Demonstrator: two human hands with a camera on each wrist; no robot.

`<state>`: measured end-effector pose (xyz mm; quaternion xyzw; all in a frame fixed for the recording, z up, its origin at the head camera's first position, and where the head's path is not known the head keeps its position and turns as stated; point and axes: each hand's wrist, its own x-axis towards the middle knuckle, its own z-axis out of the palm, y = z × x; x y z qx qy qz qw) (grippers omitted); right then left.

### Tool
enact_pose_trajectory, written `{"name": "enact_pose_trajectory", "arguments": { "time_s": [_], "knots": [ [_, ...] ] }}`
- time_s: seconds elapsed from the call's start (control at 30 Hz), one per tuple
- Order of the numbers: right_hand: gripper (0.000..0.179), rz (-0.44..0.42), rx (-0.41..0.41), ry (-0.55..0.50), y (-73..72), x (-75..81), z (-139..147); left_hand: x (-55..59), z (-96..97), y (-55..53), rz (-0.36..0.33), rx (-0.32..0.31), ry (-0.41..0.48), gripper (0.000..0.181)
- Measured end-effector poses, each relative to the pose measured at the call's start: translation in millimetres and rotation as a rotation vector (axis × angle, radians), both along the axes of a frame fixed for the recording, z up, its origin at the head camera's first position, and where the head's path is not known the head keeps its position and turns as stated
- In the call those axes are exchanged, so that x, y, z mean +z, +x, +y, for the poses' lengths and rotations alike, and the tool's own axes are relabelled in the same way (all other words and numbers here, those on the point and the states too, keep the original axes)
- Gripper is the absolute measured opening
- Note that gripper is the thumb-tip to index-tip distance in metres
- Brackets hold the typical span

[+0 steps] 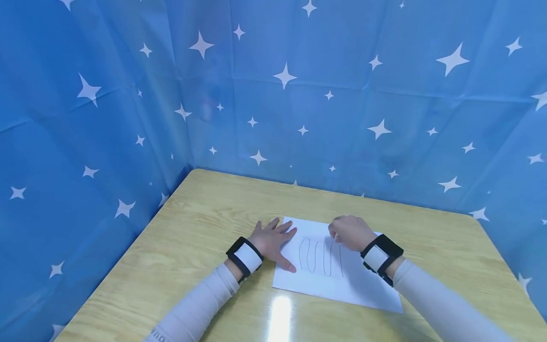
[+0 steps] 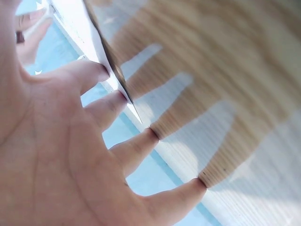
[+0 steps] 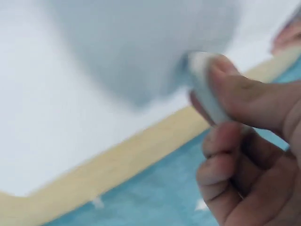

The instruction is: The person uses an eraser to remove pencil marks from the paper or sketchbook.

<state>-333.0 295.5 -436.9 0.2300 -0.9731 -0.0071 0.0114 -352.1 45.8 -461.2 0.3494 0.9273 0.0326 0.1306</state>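
White paper (image 1: 354, 273) with wavy lines (image 1: 315, 256) is lying on a wooden table (image 1: 213, 213) in the head view, the left hand (image 1: 272, 241) resting on its left edge, fingers spread apart, the right hand (image 1: 352, 232) sitting at the lines' far ends. In the left wrist view, some fingertips (image 2: 200, 183) are touching the table, so a sideways push could be creasing loosely held paper. In the right wrist view, thumb and fingers are pinching a white block (image 3: 207, 92) at the paper; no container is showing.
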Motion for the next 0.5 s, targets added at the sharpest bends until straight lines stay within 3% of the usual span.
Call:
{"name": "enact_pose_trajectory", "arguments": {
  "time_s": [0.13, 0.23, 0.37, 0.5],
  "knots": [
    [0.012, 0.024, 0.058, -0.035, -11.3, -9.4, -42, -3.9, -1.5, 2.0, -0.003, 0.001, -0.014, 0.113],
    [0.011, 0.056, 0.09, 0.005, -16.0, -11.4, -56, -2.0, -0.2, 1.5, -0.007, 0.0, -0.007, 0.113],
    [0.007, 0.051, 0.056, 0.062, -14.0, -5.8, -36, 0.8, 2.1, -1.5, 0.003, 0.005, 0.003, 0.114],
    [0.007, -0.01, 0.004, 0.067, -3.8, -3.9, -5, -4.4, 2.9, -1.8, 0.003, 0.005, -0.009, 0.115]
  ]
}}
